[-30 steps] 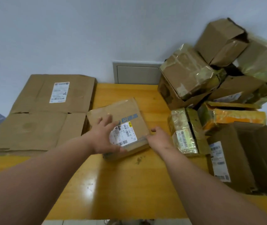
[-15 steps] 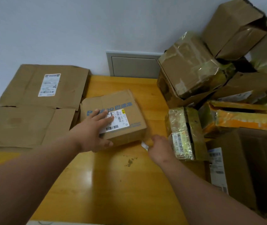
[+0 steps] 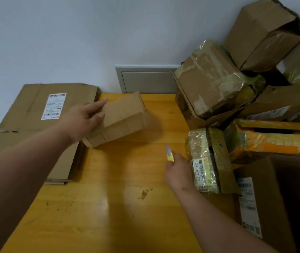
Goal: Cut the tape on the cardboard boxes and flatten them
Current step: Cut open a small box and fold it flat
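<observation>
A small brown cardboard box (image 3: 123,119) is tipped over near the far left of the yellow table (image 3: 109,207), its plain underside facing me and its labelled face hidden. My left hand (image 3: 83,119) grips the box's left end, fingers spread over the edge. My right hand (image 3: 178,170) hovers over the table to the right, closed on a small yellow utility knife (image 3: 169,154) with its blade pointing away from me. The knife is well clear of the box.
A stack of flattened cardboard (image 3: 34,125) with a white label lies on the left. A pile of taped boxes (image 3: 216,83) fills the right side, with a tape-wrapped box (image 3: 204,159) beside my right hand. A grey wall panel (image 3: 147,81) sits behind the table.
My left hand has turned the small box over and shifted it left and back, so its label no longer shows. My right hand has drawn away from the box with the knife.
</observation>
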{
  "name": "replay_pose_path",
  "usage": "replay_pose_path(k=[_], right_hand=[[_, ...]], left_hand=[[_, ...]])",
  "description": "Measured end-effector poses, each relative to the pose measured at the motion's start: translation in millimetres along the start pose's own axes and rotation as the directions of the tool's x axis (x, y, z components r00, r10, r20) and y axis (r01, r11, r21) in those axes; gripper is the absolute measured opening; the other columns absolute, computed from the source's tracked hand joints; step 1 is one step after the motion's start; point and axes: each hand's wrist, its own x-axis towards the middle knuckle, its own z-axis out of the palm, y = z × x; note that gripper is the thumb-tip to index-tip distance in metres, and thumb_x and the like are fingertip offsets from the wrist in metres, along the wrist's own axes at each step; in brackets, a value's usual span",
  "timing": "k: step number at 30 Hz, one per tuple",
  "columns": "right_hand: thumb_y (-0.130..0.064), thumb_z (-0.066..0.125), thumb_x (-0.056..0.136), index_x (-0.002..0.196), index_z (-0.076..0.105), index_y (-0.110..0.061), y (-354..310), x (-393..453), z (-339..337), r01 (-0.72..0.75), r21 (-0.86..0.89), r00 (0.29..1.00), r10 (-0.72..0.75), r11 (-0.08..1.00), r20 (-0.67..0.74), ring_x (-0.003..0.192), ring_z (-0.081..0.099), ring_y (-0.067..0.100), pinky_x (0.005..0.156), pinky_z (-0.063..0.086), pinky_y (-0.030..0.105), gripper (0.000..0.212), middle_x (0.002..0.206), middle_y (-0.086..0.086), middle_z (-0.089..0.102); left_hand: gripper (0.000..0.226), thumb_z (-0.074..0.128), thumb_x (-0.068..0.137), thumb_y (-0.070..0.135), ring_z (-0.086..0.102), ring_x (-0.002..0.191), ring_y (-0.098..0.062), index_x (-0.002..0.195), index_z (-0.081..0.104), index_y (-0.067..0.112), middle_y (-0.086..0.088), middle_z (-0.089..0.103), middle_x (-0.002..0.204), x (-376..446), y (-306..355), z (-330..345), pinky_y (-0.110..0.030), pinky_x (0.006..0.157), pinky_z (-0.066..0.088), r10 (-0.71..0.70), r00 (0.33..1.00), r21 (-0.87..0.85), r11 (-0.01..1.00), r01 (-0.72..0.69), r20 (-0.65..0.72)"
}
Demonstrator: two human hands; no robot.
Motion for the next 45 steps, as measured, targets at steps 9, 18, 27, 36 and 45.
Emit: replay_pose_path(k=[9,18,27,36,45], right_hand=[[-0.033,0.035,0.104,0.131,0.044,-0.034,-62.0,24.5,-26.9,0.161,0.318,0.984,-0.179,0.934,0.028,0.080,0.065,0.020,0.072,0.057,0.045,0.028,0.096,-0.003,0.062],[-0.026,0.040,0.102,0.131,0.045,-0.035,-89.7,42.1,-47.6,0.245,0.356,0.962,-0.273,0.902,0.029,0.064,0.059,0.014,0.061,0.055,0.043,0.030,0.081,-0.005,0.062],[-0.036,0.047,0.099,0.119,0.051,-0.044,-78.9,36.6,-47.4,0.314,0.282,0.948,-0.314,0.907,-0.044,0.058,0.056,0.001,0.046,0.040,0.023,0.021,0.073,-0.014,0.057],[-0.038,0.047,0.096,0.128,0.057,-0.035,-78.6,42.7,-50.8,0.285,0.172,0.959,-0.281,0.943,-0.045,0.062,0.054,0.006,0.051,0.033,0.022,0.033,0.071,-0.015,0.055],[-0.036,0.050,0.094,0.127,0.062,-0.032,-82.6,47.5,-56.1,0.285,0.171,0.959,-0.281,0.943,-0.047,0.078,0.060,0.017,0.063,0.039,0.025,0.035,0.092,-0.006,0.067]], left_hand=[[0.097,0.017,0.075,0.092,0.013,0.147,-0.027,0.154,-0.003,0.040,0.002,0.015,0.162,3.9,20.7,23.3,-0.056,0.117,0.000,0.198,0.978,0.569,0.813,-0.123,-0.072],[0.129,0.074,0.061,0.067,0.036,0.130,-0.032,0.157,-0.005,0.029,-0.005,0.030,0.149,7.3,17.7,18.4,-0.055,0.101,0.035,0.260,0.965,0.648,0.739,-0.186,-0.020],[0.128,0.055,0.056,0.077,0.034,0.134,-0.025,0.156,-0.011,0.033,-0.002,0.029,0.152,-19.4,15.8,19.9,-0.053,0.109,0.023,0.329,0.928,0.660,0.660,-0.358,0.175],[0.132,0.058,0.059,0.074,0.020,0.138,-0.024,0.148,-0.031,0.036,-0.001,0.016,0.153,-16.4,21.1,23.4,-0.050,0.113,0.014,0.256,0.949,0.657,0.686,-0.312,0.183],[0.131,0.054,0.058,0.074,0.022,0.136,-0.025,0.148,-0.032,0.035,-0.003,0.018,0.152,-22.3,21.0,29.5,-0.049,0.113,0.016,0.279,0.945,0.645,0.694,-0.320,0.169]])
